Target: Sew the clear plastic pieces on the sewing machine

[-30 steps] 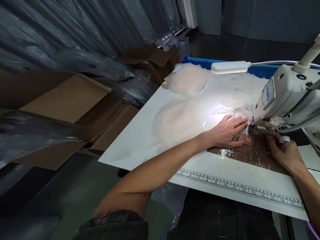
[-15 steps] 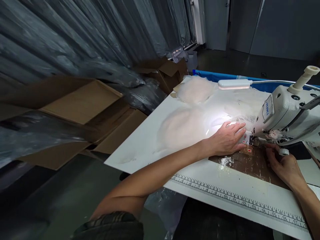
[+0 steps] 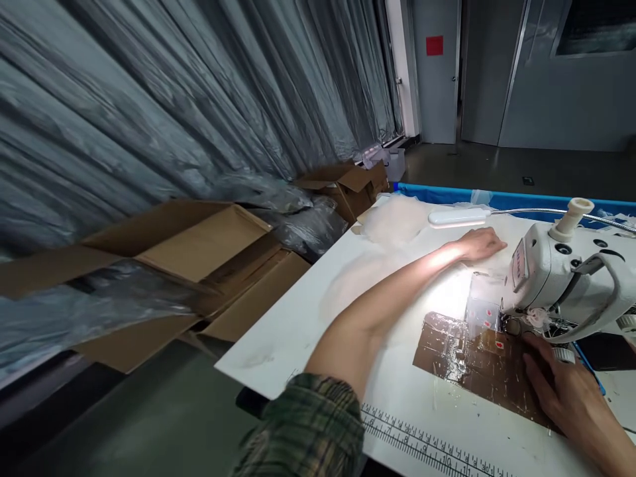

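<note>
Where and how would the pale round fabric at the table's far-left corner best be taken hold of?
Probably by the near edge of the pale round fabric, with a light pinch, coming from the near side. It looks soft, lies low on the table and shows no handle; the white lamp crowds its right side.

1. silvery-grey pleated curtain across the left side
2. open cardboard carton, flaps spread, clear plastic sheeting beside it
3. smaller carton near a translucent plastic bin
4. grey door bearing a red sheet
</note>
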Tool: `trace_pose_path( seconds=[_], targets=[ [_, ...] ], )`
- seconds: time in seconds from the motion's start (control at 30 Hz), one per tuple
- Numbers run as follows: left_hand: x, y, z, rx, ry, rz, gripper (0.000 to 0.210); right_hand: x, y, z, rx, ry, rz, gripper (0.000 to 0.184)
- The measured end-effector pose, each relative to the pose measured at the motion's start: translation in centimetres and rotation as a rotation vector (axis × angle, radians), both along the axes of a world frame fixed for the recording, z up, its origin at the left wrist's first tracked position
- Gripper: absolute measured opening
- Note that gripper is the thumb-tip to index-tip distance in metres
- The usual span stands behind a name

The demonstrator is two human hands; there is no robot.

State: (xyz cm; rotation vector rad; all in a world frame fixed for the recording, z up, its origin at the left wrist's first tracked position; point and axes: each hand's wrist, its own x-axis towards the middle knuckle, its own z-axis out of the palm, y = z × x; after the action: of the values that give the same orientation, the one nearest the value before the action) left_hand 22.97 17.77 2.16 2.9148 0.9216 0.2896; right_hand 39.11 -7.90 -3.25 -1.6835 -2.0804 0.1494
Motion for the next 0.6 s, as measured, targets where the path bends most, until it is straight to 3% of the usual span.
trace_pose_path(
  seconds=[0.13,0.23,0.33,0.47,0.6],
  targets=[
    [0.8,2.3,-0.6,-0.125,0.004,0.152,0.047,-0.7,-0.3,0.0,0.055,-0.047,0.015,0.038],
    [0.4,2.0,-0.2,-0.178,0.023,0.168,0.047,-1.3,-0.7,-0.1,0.166,-0.077,0.02,0.043],
    [-0.5,0.1,0.8,-0.178,0.039,0.146,0.046,-1.3,-0.9,0.0,0.212,-0.114,0.082,0.042],
    [-2.4,-3.9,2.0,-0.04,0.107,0.105,0.035,-1.1,-1.0,1.2,0.262,-0.168,0.134,0.035],
    [-5.1,-8.1,1.7,-0.015,0.226,0.145,0.028,-1.7,-2.4,3.7,0.35,0.042,0.29,0.033]
  ],
)
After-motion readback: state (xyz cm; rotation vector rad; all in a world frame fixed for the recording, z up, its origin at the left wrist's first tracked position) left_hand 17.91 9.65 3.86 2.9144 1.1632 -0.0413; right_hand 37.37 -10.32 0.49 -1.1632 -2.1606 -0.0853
